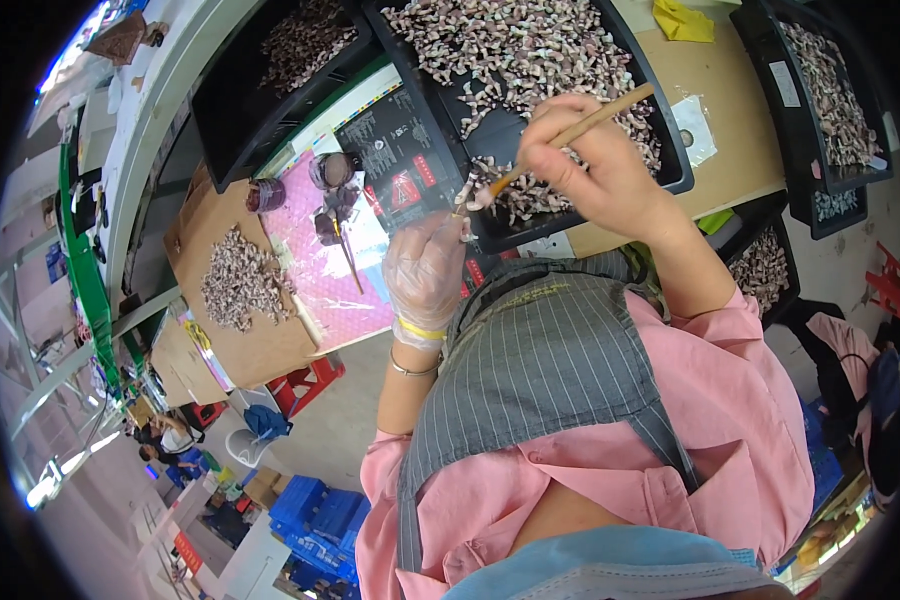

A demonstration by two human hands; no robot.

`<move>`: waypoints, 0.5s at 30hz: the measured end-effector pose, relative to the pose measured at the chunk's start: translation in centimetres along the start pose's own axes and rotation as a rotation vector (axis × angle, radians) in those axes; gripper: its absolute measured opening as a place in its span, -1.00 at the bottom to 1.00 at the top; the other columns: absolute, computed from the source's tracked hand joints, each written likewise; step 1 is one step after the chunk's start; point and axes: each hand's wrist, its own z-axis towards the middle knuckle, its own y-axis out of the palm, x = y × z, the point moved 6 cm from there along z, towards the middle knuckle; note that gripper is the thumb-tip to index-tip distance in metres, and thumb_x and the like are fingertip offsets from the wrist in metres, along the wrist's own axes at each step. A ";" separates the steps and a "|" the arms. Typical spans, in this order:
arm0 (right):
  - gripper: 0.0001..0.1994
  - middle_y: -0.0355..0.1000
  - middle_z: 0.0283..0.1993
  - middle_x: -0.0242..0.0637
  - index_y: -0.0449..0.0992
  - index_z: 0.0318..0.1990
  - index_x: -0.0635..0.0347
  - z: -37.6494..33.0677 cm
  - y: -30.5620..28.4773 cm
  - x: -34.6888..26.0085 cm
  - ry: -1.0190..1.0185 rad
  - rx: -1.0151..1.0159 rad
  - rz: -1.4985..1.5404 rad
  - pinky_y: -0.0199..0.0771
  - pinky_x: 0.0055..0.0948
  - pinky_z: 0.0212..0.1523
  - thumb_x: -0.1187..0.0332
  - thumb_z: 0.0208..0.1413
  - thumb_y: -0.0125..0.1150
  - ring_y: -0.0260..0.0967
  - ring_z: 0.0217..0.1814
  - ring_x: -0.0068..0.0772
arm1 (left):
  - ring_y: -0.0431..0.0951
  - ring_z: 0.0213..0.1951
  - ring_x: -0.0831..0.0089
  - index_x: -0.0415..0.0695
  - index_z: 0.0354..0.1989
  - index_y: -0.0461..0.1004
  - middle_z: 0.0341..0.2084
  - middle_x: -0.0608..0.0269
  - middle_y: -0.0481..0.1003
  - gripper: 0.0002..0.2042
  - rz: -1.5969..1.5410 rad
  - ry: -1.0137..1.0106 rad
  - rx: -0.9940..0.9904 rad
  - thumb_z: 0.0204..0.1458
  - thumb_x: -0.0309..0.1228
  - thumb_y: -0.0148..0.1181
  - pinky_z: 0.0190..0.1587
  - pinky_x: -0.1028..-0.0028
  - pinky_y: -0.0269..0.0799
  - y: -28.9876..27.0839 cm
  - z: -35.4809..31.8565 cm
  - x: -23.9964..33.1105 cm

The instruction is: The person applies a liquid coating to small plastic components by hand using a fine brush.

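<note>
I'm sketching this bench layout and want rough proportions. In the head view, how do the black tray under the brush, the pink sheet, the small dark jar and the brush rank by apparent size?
1. Black tray, largest.
2. Pink sheet, clearly smaller.
3. Brush in the right hand: long but thin.
4. Small dark jar, smallest.
Fisheye bending and the raised brush's nearness make ranks 3 and 4 unsure.

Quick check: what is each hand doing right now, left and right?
Left hand: gloved, closed on a small piece held over the black tray.
Right hand: bare, closed on a brush, its tip at the piece.
</note>
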 end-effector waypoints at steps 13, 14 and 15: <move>-0.84 0.44 -0.41 -0.48 0.48 -0.41 0.12 0.3 0.9 -0.4 -0.059 -0.033 -0.061 0.15 -0.30 0.04 0.28 0.14 0.09 0.38 -0.34 -0.36 | 0.51 -0.37 0.23 -0.18 -0.28 0.47 -0.37 0.17 0.49 -0.65 -0.034 0.058 -0.058 -0.36 -0.69 0.26 -0.37 0.35 0.44 0.5 -0.4 0.2; -0.84 0.44 -0.41 -0.47 0.47 -0.41 0.12 0.4 0.4 0.2 -0.032 0.010 -0.123 0.15 -0.31 0.03 0.28 0.14 0.09 0.38 -0.34 -0.36 | 0.51 -0.37 0.23 -0.18 -0.28 0.47 -0.37 0.17 0.49 -0.65 -0.029 0.056 -0.058 -0.36 -0.69 0.26 -0.37 0.35 0.44 0.5 -0.4 0.0; -0.84 0.44 -0.40 -0.48 0.48 -0.41 0.11 0.3 0.0 0.6 -0.010 0.012 -0.102 0.14 -0.31 0.03 0.28 0.14 0.08 0.38 -0.32 -0.36 | 0.51 -0.37 0.23 -0.19 -0.29 0.47 -0.37 0.17 0.49 -0.66 -0.044 0.060 -0.043 -0.36 -0.69 0.26 -0.37 0.35 0.44 0.5 -0.4 0.0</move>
